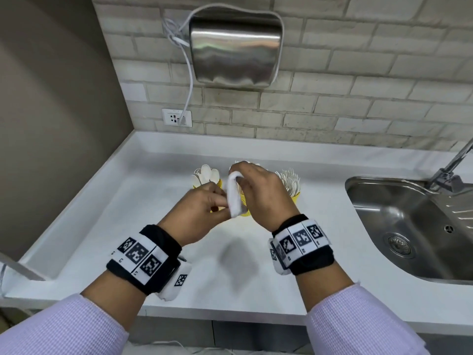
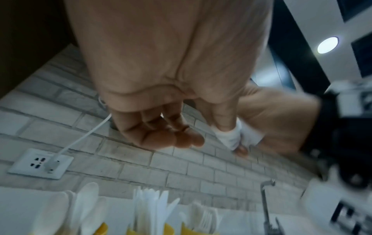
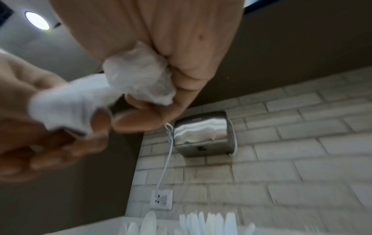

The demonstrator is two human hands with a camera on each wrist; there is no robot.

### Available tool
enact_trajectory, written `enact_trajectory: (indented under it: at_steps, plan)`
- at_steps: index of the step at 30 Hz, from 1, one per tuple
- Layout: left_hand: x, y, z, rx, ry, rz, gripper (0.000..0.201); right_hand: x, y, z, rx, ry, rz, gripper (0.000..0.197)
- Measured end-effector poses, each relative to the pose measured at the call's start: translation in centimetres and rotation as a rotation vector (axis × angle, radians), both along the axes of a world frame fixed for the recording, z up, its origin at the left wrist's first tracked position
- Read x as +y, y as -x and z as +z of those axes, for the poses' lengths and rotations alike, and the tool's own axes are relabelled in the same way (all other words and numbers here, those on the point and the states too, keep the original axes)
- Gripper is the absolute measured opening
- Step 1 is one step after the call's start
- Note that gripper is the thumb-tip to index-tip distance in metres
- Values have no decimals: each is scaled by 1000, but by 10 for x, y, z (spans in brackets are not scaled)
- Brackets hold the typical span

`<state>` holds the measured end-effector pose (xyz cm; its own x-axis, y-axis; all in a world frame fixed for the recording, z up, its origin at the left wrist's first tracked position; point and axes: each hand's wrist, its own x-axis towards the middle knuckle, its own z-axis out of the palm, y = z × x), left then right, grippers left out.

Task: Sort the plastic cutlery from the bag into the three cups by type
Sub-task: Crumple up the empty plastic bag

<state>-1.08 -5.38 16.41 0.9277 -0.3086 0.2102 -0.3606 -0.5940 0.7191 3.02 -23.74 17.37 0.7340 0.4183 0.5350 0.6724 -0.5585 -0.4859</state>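
Cutlery sits sorted in three yellow cups in the middle of the head view, at the back of the white counter (image 1: pixel 107 201). Going left to right: the spoon cup (image 1: pixel 206 175) is just left of the hands, the middle cup (image 1: pixel 244 201) is mostly hidden behind them, and the fork cup (image 1: pixel 291 183) is just right of them. In the left wrist view, the middle cup looks like it holds knives.

Left of centre, the left hand (image 1: pixel 204 206) pinches the lower end of the white bag (image 1: pixel 234 198). Right of centre, the right hand (image 1: pixel 263 193) is curled around the top of the bag and scrunches it. Both hands are close together, right above the cups. The bag looks flat and rolled up, so I think it is empty and the sorting is done.

What could go wrong? The hands are very near the cups. The cups look light and full of tall pieces. A bump from a hand or wrist band could tip a cup over. Then the spoons, knives and forks would spill and mix again. The bag could also catch a fork tip and pull it out.

On the far right is a metal sink (image 1: pixel 409 226). A hand dryer (image 1: pixel 235 47) hangs on the brick wall at the top.
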Motion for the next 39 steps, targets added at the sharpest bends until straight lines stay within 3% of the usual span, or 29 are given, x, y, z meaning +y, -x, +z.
enact_trajectory:
  at_steps: [3, 7, 11, 15, 18, 21, 24, 28, 31, 36, 39]
  plan:
    - [1, 2, 5, 7, 161, 21, 9, 2, -10, -15, 183, -36, -70, 11]
    - [3, 2, 13, 49, 440, 61, 15, 20, 2, -37, 282, -63, -49, 28]
    - [7, -5, 16, 27, 571, 166, 19, 44, 23, -49, 370, -32, 22, 23]
    - [21, -18, 8, -14, 588, 315, 18, 43, 38, -55, 290, 8, 92, 18]
    - [33, -25, 2, -43, 546, 426, 14, 34, 47, -43, 177, 115, 64, 27]
    - [32, -21, -4, -33, 468, 415, 18, 24, 53, -12, 23, 115, -8, 36]
    - [22, -10, -9, 85, 482, 328, 15, 21, 45, 21, -42, 86, -6, 29]
    - [9, 6, -5, 253, 485, 112, 25, 19, 15, 46, -3, -8, 56, 26]
    - [7, 13, 7, 207, 547, 7, 36, 18, -11, 29, 303, -267, 172, 28]
    - [6, 18, 19, 166, 703, 127, 27, 40, 7, -16, 623, -694, 271, 13]
    - [-1, 20, 14, 97, 676, 234, 18, 53, 31, -30, 671, -773, 252, 14]
